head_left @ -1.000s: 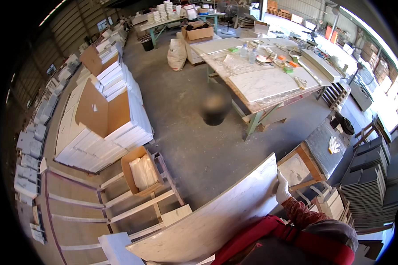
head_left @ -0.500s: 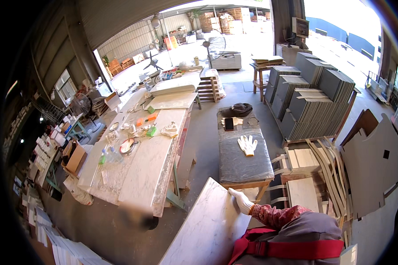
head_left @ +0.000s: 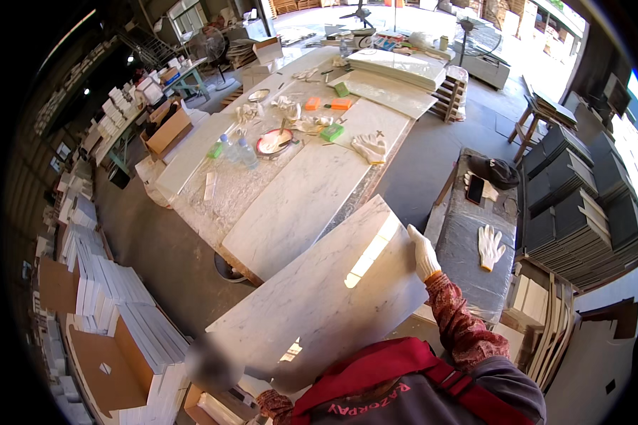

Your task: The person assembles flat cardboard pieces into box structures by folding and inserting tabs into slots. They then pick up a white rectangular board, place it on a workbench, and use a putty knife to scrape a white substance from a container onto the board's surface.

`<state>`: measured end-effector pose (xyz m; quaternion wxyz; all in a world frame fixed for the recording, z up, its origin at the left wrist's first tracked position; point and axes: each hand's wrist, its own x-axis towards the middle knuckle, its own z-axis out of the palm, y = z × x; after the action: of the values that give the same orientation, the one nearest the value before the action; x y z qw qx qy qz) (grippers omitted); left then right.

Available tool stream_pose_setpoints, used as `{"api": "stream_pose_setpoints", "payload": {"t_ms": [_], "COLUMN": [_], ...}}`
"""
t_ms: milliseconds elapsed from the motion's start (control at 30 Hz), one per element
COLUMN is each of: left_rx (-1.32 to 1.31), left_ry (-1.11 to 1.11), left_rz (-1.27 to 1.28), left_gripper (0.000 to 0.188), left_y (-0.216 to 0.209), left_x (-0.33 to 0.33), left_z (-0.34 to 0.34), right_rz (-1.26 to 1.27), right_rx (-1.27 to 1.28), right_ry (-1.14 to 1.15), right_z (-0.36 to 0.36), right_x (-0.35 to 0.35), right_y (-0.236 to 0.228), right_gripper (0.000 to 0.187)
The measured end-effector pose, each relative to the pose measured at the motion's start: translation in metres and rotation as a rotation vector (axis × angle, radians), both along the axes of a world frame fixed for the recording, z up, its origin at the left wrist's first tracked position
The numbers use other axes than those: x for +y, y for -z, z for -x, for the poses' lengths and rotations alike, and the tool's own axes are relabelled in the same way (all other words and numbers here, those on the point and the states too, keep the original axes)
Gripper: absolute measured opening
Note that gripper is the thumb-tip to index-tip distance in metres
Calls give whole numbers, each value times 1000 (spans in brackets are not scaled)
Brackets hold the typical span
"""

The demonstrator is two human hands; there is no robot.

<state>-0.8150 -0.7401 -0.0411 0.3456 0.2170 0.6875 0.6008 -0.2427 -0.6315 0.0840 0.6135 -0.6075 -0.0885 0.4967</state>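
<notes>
Held in front of me is a polished white marble slab (head_left: 319, 304) with grey veins, tilted and catching bright reflections. My right hand (head_left: 423, 253), in a white knit glove, grips its right edge near the far corner. Low in the picture, my left hand (head_left: 254, 384), gloved too, is closed at the slab's near left edge; its fingers are mostly hidden. Beyond the slab stands a worktable (head_left: 191, 205) with another long marble slab (head_left: 290, 205) lying on it. A bowl of pale paste (head_left: 273, 142), plastic bottles (head_left: 247, 154) and a pair of gloves (head_left: 370, 148) sit there.
To the right, a plastic-covered bench (head_left: 468, 276) carries a glove (head_left: 490, 246), a phone (head_left: 475, 190) and a cap (head_left: 500, 172). Dark stacked panels (head_left: 574, 212) stand beyond it. White boards and cardboard (head_left: 113, 361) line the left. A bucket (head_left: 227, 269) sits under the table's corner.
My view has turned left toward the worktable. The slab has swung from steeply slanted to lying more across in front of me, and my left hand has come into view at its edge.
</notes>
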Motion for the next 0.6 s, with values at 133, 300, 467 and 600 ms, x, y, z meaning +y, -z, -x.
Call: {"api": "stream_pose_setpoints", "payload": {"t_ms": [133,300,467,600], "left_rx": [28,-141,-219,-143], "left_ry": [-90,-162,-287,-291], "left_rz": [78,165,137,295], "left_gripper": [56,45,44,49], "left_y": [9,19,15,23], "left_x": [85,159,211,236], "left_z": [-24,-48,-79,-96], "right_rz": [-59,-150,-99,33], "right_rx": [-162,-906,-1400,-1117], "right_ry": [-212,-493,-711,-786], "right_z": [-16,-55,-59,-57], "right_x": [118,239,324,386], "right_y": [33,102,105,105], "right_gripper": [55,35,37,46]}}
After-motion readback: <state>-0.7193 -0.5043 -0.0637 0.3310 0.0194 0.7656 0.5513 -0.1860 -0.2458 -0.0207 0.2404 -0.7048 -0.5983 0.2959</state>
